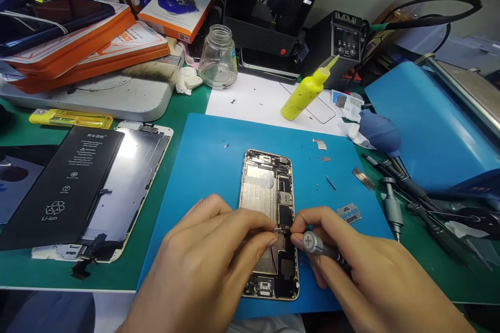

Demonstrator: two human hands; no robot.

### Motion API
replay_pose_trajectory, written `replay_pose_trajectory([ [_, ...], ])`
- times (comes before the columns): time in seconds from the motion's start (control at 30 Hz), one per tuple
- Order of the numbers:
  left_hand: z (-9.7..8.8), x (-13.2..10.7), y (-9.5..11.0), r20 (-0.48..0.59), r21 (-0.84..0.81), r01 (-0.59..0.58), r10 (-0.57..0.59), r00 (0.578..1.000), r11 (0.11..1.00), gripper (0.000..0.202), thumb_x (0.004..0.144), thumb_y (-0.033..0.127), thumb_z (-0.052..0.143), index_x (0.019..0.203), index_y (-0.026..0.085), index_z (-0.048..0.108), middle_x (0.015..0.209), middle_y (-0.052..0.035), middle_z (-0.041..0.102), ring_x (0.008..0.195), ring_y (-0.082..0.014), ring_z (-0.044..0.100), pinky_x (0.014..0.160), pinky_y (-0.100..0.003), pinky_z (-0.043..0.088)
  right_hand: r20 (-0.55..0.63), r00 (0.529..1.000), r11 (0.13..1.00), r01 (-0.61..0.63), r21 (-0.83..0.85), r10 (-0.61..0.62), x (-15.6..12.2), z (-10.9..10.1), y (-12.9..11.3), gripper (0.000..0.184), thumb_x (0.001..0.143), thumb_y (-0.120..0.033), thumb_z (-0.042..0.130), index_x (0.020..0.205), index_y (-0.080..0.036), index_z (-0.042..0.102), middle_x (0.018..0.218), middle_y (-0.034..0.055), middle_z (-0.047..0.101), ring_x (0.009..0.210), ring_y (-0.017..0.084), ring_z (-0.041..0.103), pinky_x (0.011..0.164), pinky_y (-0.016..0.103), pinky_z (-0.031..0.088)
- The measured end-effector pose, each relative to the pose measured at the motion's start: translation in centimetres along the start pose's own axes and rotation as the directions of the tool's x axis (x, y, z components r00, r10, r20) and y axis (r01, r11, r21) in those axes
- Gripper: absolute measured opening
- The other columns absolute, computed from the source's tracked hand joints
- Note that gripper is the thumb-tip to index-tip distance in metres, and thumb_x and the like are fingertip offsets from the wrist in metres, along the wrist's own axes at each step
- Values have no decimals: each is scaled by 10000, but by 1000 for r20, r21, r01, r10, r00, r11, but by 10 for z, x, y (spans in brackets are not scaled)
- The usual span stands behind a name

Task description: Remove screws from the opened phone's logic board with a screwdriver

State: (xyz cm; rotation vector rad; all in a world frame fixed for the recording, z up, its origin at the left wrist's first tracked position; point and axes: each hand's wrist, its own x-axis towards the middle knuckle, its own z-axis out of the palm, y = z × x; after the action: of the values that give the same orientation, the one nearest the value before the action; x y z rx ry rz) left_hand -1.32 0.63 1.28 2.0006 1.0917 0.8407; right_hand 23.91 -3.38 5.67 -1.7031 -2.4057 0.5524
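Observation:
An opened smartphone (258,192) lies on the blue mat, its metal frame and inner boards bare. My left hand (207,255) reaches over its lower half, thumb and forefinger pinched at a tiny piece at the middle of the phone; I cannot make out what the piece is. At the phone's right edge is my right hand (347,260), fingers curled around a grey screwdriver (312,243) whose capped end bears a plus mark. The tips of its thumb and forefinger are close to the same spot. The hands hide part of the phone's lower left side.
To the left lie a black battery (74,177) and a phone screen (144,182). A razor blade (349,213), a small bracket (320,144) and tiny screws are on the blue mat (203,166). Behind stand a yellow bottle (302,96) and a glass jar (219,60).

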Motion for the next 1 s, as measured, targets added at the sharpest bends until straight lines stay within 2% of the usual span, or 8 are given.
replay_pose_trajectory([
  [0.13, -1, 0, 2, 5, 12, 5, -5, 1000, 1000, 125, 1176, 253, 657, 1150, 312, 764, 902, 83, 776, 830, -122, 699, 797, -225, 562, 13, 1000, 999, -26, 47, 25, -2, 3, 3, 227, 1161, -173, 495, 1333, -319, 517, 821, -136, 732, 592, 84, 722, 478, 163, 484],
  [0.3, -3, 2, -2, 50, 28, -69, 67, 996, 997, 100, 1167, 235, 667, 1169, 310, 733, 975, 92, 813, 839, -118, 713, 783, -229, 588, 16, 999, 999, -40, 33, 39, -4, 6, 2, 252, 1149, -169, 516, 1345, -324, 540, 877, -125, 764, 688, 100, 784, 532, 175, 544],
  [0.47, -3, 0, -2, 33, 26, -63, 62, 998, 998, 109, 1167, 232, 666, 1191, 313, 735, 986, 73, 821, 868, -131, 734, 786, -232, 609, -29, 999, 998, -36, 45, 38, -3, 5, 0, 257, 1138, -166, 515, 1343, -314, 565, 868, -112, 779, 668, 114, 791, 497, 181, 534],
  [0.67, -5, -2, -2, 38, 2, -45, 45, 998, 999, 104, 1157, 253, 689, 1169, 345, 737, 946, 108, 814, 851, -110, 738, 749, -196, 608, -32, 996, 991, -77, 114, 81, -8, 10, 0, 255, 1107, -184, 497, 1281, -277, 659, 882, -36, 802, 649, 153, 783, 540, 204, 554],
  [0.73, -7, -1, -2, 41, -12, -46, 47, 998, 999, 101, 1153, 251, 695, 1153, 344, 733, 951, 116, 818, 857, -102, 744, 748, -190, 606, -72, 995, 987, -64, 151, 75, -10, 14, 0, 219, 1107, -203, 504, 1229, -283, 667, 864, -47, 787, 631, 142, 763, 559, 199, 559],
  [0.83, -10, 1, -1, 55, -15, -72, 73, 996, 997, 121, 1133, 217, 718, 1100, 333, 712, 1020, 114, 822, 902, -93, 769, 820, -207, 611, -160, 985, 977, -36, 209, 70, -13, 21, 0, 192, 1109, -197, 505, 1183, -301, 648, 847, -82, 768, 606, 110, 734, 557, 182, 544],
  [0.93, -10, 2, 5, 49, -26, -50, 51, 997, 998, 161, 1120, 188, 718, 1106, 347, 696, 1062, 109, 811, 958, -101, 784, 842, -218, 614, -255, 962, 979, -49, 200, 100, -14, 26, 3, 264, 1145, -242, 522, 1356, -359, 629, 871, -113, 779, 617, 93, 747, 569, 161, 556],
  [1.0, -8, 0, 11, 34, -43, 8, -6, 999, 999, 173, 1137, 191, 695, 1133, 364, 678, 1057, 124, 810, 956, -105, 782, 835, -224, 608, -292, 954, 988, -23, 155, 68, -16, 28, 7, 304, 1178, -285, 513, 1445, -397, 604, 952, -117, 819, 677, 105, 787, 647, 168, 605],
])
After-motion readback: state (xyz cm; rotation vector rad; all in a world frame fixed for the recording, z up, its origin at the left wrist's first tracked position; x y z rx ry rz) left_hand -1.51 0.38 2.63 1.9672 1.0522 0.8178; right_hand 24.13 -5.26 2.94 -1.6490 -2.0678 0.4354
